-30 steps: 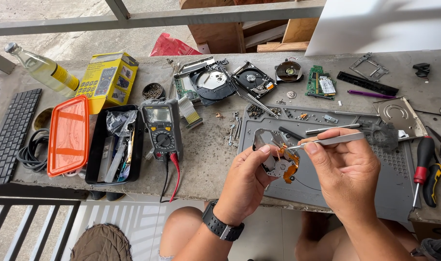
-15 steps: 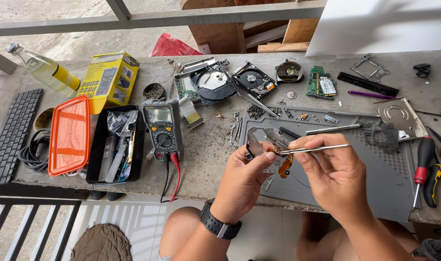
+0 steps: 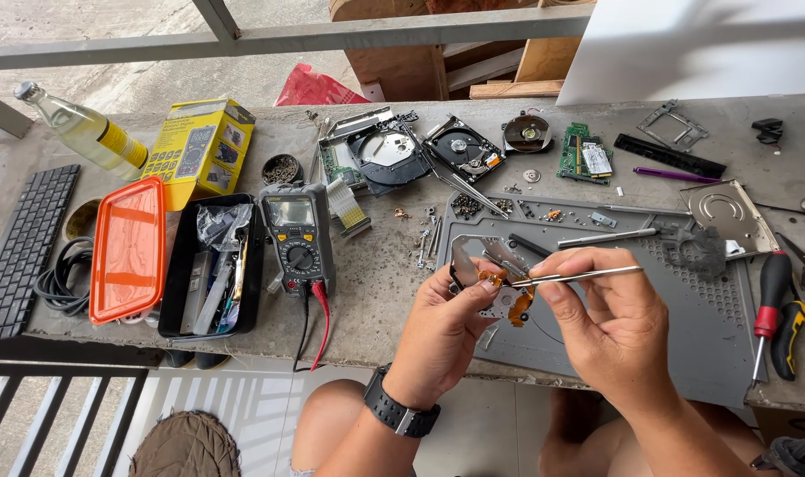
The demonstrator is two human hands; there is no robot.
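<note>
My left hand point(image 3: 442, 331) grips a small silver metal drive part with an orange flex strip point(image 3: 495, 283), held above the grey work mat point(image 3: 676, 300). My right hand point(image 3: 610, 327) pinches slim metal tweezers point(image 3: 579, 276), whose tips touch the orange strip on that part. A black watch point(image 3: 400, 412) sits on my left wrist. Both hands hover over the mat's left half, near the table's front edge.
Opened hard drives point(image 3: 393, 155) and a green circuit board point(image 3: 582, 155) lie at the back. A multimeter point(image 3: 298, 234), a black tool box point(image 3: 210, 265) and an orange lid point(image 3: 128, 247) stand left. A red screwdriver point(image 3: 769, 305), pliers point(image 3: 795, 327) and a metal plate point(image 3: 729, 212) lie right.
Both hands have drawn slightly toward me with the part. The tweezers have lowered from beside the part until their tips rest on its orange strip.
</note>
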